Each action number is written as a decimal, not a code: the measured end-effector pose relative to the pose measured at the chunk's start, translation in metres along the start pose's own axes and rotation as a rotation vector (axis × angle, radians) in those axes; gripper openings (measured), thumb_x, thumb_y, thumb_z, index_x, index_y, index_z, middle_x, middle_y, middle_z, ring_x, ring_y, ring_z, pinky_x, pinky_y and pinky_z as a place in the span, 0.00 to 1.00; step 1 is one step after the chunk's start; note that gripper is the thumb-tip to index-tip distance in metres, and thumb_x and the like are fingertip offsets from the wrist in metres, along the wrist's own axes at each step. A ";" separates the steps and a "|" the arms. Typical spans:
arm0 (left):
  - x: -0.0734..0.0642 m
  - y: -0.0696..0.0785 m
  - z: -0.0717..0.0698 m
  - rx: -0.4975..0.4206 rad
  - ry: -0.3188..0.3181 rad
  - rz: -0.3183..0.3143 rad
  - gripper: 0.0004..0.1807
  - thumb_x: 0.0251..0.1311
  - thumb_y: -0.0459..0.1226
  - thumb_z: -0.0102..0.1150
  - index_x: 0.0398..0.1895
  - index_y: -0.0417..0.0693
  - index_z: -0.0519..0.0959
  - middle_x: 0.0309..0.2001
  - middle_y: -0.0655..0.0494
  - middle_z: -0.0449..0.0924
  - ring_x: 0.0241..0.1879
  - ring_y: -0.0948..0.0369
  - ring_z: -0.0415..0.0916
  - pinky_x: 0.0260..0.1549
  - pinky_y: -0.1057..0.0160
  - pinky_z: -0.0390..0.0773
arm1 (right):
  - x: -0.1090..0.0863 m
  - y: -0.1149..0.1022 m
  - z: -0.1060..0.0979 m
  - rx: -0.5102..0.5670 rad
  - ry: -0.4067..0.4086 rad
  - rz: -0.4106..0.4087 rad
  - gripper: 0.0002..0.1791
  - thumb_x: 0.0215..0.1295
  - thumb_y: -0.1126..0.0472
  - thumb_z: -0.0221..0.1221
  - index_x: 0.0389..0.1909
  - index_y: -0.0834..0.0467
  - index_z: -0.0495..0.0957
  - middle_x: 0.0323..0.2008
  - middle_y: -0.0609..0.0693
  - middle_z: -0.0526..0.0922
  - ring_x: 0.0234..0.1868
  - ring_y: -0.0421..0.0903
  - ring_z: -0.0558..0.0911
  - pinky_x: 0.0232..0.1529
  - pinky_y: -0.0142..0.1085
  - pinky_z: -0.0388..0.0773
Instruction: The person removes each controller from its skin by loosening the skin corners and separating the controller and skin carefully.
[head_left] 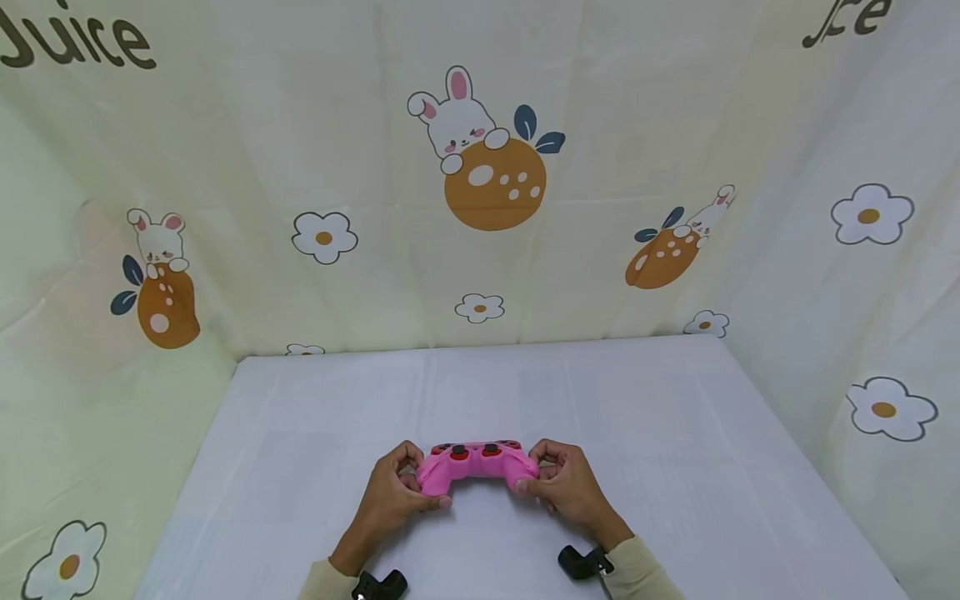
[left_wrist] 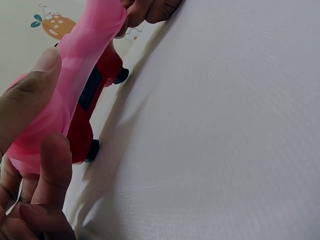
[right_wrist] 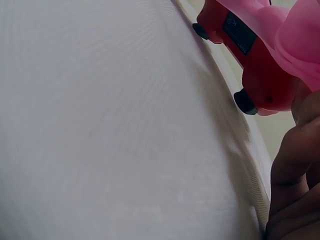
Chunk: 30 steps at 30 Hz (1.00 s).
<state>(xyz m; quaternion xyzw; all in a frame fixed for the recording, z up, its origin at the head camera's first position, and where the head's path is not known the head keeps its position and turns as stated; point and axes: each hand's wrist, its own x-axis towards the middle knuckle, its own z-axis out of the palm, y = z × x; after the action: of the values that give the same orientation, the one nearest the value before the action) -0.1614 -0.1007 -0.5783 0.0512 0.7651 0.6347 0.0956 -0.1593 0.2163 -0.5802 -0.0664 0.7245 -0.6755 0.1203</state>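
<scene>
A red game controller (left_wrist: 81, 135) with black thumbsticks is partly wrapped in a pink silicone cover (head_left: 438, 477). Between finger and thumb, my left hand (head_left: 392, 492) pinches the cover at the left grip. At the other end, my right hand (head_left: 576, 490) holds the right grip with thumb and curled fingers. Both wrist views show bare red casing with a dark label (right_wrist: 241, 34) past the cover's edge. Thumbsticks (right_wrist: 245, 102) point down toward the table in those views. Part of the right hand lies outside the right wrist view.
A white-covered table (head_left: 637, 433) lies under the hands. Behind and beside it hangs a pale curtain (head_left: 375, 150) printed with rabbits, oranges and flowers. Dark wrist cameras (head_left: 583, 563) sit at both cuffs.
</scene>
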 end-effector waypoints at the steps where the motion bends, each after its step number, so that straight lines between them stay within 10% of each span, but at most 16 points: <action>1: 0.000 0.000 0.000 0.001 0.004 -0.002 0.34 0.38 0.33 0.90 0.42 0.46 0.71 0.29 0.55 0.70 0.16 0.69 0.61 0.18 0.72 0.58 | 0.000 0.000 0.000 0.002 0.001 0.003 0.22 0.55 0.64 0.79 0.40 0.63 0.74 0.24 0.44 0.79 0.15 0.36 0.69 0.17 0.27 0.67; 30: -0.001 0.001 0.005 -0.036 0.117 0.033 0.30 0.34 0.28 0.89 0.35 0.40 0.73 0.27 0.53 0.77 0.13 0.64 0.72 0.17 0.69 0.76 | 0.000 -0.003 0.004 -0.050 0.051 0.024 0.23 0.54 0.63 0.80 0.39 0.66 0.75 0.22 0.45 0.80 0.14 0.34 0.67 0.16 0.27 0.64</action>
<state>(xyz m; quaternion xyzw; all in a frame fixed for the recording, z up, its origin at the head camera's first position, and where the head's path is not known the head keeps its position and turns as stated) -0.1595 -0.0954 -0.5782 0.0249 0.7570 0.6516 0.0413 -0.1588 0.2121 -0.5773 -0.0436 0.7448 -0.6570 0.1082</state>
